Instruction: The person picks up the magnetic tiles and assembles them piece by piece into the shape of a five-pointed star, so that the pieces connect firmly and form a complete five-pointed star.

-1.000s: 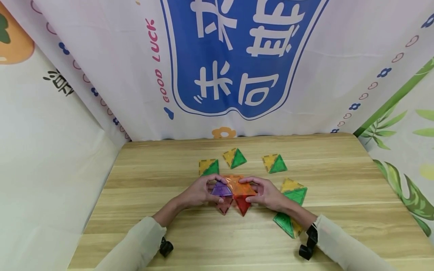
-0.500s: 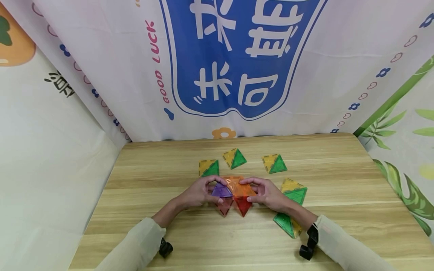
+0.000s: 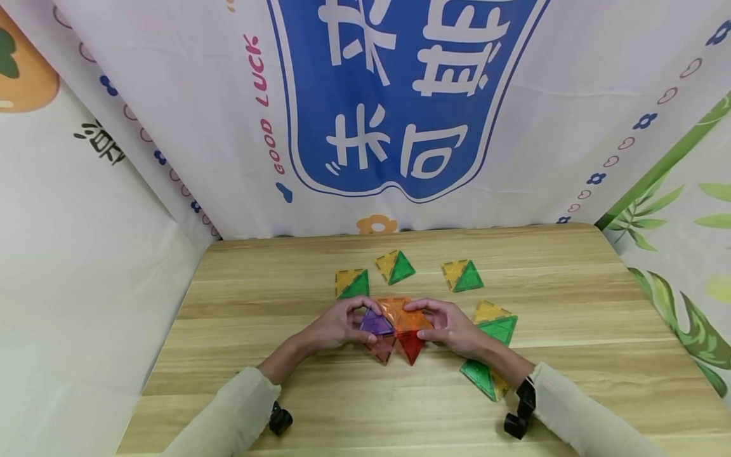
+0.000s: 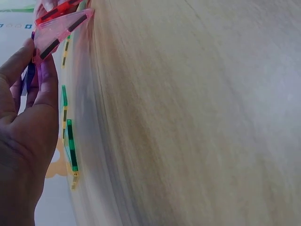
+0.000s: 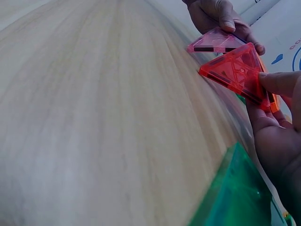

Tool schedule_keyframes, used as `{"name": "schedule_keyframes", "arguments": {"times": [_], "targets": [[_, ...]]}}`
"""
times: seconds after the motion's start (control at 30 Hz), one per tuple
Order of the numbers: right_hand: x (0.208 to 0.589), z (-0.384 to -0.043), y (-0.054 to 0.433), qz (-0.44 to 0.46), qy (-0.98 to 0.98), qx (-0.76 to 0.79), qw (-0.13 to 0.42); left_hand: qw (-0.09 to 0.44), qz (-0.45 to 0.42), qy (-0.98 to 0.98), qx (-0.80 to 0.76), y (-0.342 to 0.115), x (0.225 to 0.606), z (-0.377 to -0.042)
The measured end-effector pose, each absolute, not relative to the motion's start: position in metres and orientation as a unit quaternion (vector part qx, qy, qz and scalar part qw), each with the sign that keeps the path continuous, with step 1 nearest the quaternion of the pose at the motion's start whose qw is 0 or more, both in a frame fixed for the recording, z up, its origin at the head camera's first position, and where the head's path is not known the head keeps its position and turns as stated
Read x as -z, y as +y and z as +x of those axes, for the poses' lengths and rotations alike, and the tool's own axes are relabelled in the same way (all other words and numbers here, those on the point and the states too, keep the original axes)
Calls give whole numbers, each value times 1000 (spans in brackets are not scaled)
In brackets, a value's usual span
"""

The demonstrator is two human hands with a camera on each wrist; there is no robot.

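Between the two hands hangs a cluster of see-through magnetic tiles. My left hand (image 3: 337, 328) pinches a purple triangle tile (image 3: 377, 322) and a pink triangle tile (image 3: 384, 349), thumb in front and fingers behind. My right hand (image 3: 457, 330) grips an orange tile piece (image 3: 412, 317) and a red triangle tile (image 3: 412, 348), with the thumb at the red tile's edge. The right wrist view shows the red tile (image 5: 235, 70) tilted, its point beside the pink tile (image 5: 216, 41). Whether the two halves touch is hard to tell. Fingers hide part of the purple tile.
Yellow-and-green tile pairs lie on the wooden table (image 3: 257, 406): one pair (image 3: 352, 282) behind the left hand, one pair (image 3: 395, 266) at the back, another (image 3: 462, 275) further right. More green and yellow tiles (image 3: 497, 329) lie by and under the right forearm. A printed cloth (image 3: 514, 158) hangs behind.
My left hand has turned the purple and pink tiles slightly, and the pink tip has shifted a little to the right, towards the red tile. The right hand has hardly moved.
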State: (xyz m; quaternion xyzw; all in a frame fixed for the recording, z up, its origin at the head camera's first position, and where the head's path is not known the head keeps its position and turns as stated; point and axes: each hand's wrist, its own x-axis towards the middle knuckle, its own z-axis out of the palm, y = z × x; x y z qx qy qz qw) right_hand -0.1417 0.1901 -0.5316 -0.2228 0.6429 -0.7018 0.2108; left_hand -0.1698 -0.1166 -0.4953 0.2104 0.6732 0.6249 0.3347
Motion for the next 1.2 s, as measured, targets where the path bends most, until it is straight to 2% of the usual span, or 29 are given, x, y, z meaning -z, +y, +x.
{"name": "schedule_keyframes", "arguments": {"times": [0.63,1.2], "targets": [[540,-141,181,-233,612,727,207,325,244,654,-638,-114,503,-170],[535,-141,175,-266,673,667,177,306,237,655,-649,-110,504,-168]]}}
